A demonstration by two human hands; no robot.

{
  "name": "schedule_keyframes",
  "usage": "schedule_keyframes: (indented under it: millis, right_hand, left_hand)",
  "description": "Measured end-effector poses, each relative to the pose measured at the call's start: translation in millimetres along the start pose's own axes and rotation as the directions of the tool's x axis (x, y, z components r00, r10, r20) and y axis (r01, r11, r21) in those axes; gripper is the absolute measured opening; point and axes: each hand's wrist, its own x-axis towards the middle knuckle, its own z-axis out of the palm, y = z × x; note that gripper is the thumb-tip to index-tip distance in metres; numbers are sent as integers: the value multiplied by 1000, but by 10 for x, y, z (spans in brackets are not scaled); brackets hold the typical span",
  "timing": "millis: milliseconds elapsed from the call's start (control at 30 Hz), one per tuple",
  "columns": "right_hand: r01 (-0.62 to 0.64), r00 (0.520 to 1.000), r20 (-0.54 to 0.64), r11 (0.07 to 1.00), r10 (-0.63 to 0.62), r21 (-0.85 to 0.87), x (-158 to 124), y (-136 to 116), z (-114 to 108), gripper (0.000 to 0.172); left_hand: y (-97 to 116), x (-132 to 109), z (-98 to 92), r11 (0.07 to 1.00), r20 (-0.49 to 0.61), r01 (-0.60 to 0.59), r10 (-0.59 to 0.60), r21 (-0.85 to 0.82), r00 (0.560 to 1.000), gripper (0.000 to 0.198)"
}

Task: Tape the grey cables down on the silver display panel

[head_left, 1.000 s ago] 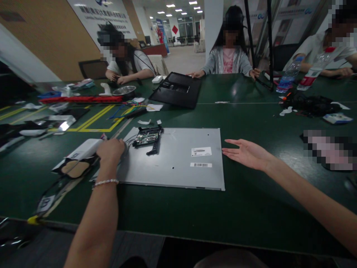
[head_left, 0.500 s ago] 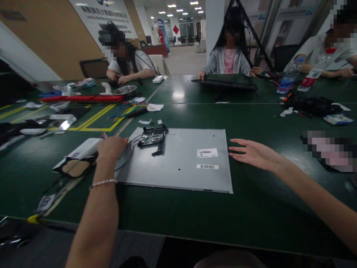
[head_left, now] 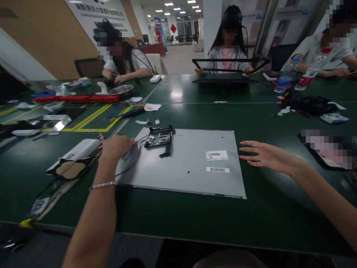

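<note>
A flat silver display panel point(head_left: 178, 178) lies back up on the green table, with two white labels on its right part. Near its far left corner sits a small circuit board in a black bracket point(head_left: 160, 139), with thin grey cables point(head_left: 131, 160) running off to the left. My left hand point(head_left: 117, 149) is closed at the panel's left edge; its fingertips are mostly hidden behind the knuckles. Just off the right edge, my right hand point(head_left: 264, 156) is open, fingers spread, holding nothing. Left of my left wrist lies a white-wrapped battery pack point(head_left: 75, 160).
A blurred-out phone-like object point(head_left: 326, 149) lies at the right. Behind it are black cables point(head_left: 309, 104) and two bottles point(head_left: 288, 76). Coloured wires point(head_left: 125, 111) and a red strip point(head_left: 78, 98) are at the far left. Across the table a person point(head_left: 228, 48) holds a black frame point(head_left: 231, 60).
The panel has shifted right and slightly nearer, with my left hand moving along at its edge. My right hand has moved right, still open. The person opposite has raised a black frame.
</note>
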Motion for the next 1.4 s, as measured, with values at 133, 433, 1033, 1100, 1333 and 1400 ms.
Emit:
schedule_keyframes:
  millis: [133, 433, 1033, 1100, 1333, 1400]
  right_hand:
    - [-18, 1000, 2, 998, 18, -60, -48, 10, -124, 40]
    - [-20, 999, -31, 987, 15, -161, -145, 37, -390, 39]
    - [191, 935, -238, 940, -262, -282, -331, 51, -527, 34]
    - [181, 940, -236, 948, -245, -261, -295, 84, -515, 41]
    - [185, 942, -236, 957, -237, -222, -228, 124, -375, 57]
    - [187, 940, -237, 952, -245, -241, -229, 127, -365, 57]
  left_hand:
    - [78, -85, -82, 995, 36, -90, 89, 31, 995, 62]
    - [252, -170, -158, 986, 72, -165, 164, 20, 984, 64]
    - [575, -260, -170, 974, 84, -214, 220, -77, 972, 63]
    - [580, -263, -172, 974, 84, -212, 219, -85, 972, 63]
    - [592, -290, -199, 977, 98, -192, 201, -90, 975, 67]
    - [603, -295, -202, 979, 105, -181, 191, -90, 976, 68]
